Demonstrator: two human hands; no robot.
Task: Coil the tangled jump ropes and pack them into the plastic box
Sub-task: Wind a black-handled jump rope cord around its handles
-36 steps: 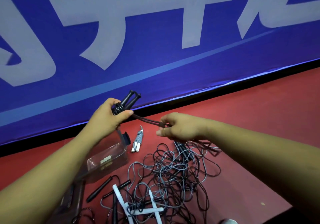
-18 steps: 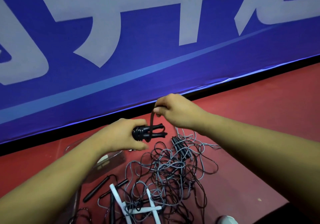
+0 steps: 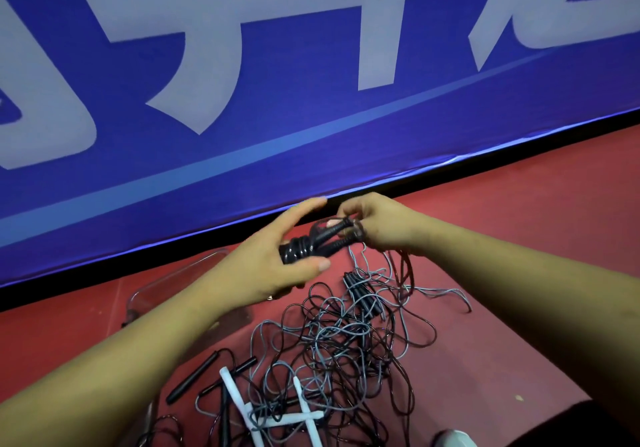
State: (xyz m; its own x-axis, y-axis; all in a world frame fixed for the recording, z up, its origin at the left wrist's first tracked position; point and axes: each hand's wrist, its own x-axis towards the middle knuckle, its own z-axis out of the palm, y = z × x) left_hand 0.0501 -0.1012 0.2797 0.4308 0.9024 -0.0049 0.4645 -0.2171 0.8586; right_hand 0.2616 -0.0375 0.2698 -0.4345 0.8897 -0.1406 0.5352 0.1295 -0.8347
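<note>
**Left hand** [image 3: 273, 270]: palm turned right, thumb under and fingers reaching over the wound end of a black jump rope [image 3: 299, 251], cradling it between them. The index finger stretches far and right, nearly straight.

**Right hand** [image 3: 381, 226]: just right of the left, fingers curled and pinching the free ends of the rope's two handles [image 3: 337, 244] together with a loop of cord. The exact finger placement is blurred.

**Black jump rope**: held off the floor between both hands, lying roughly left to right. Several turns of cord are wrapped round the handles at the left end.

**Plastic box** [image 3: 162, 282]: clear, on the floor to the left, mostly hidden beneath the left forearm. Only its far rim and left corner show.

**Tangle of ropes** [image 3: 332, 342]: grey and black cords heaped loosely on the floor, near of the hands. Stray loops trail to the right.

**Black handles** [image 3: 362, 296]: a pair at the far edge of the tangle, below the right hand.

**Loose black handles** [image 3: 194, 377]: two, near left, beside the left forearm.

**White handles** [image 3: 239, 400]: crossed among the cords at the near edge.

**Floor** [image 3: 519, 238]: red.

**Banner** [image 3: 311, 128]: blue with large pale lettering, standing along the far side.
</note>
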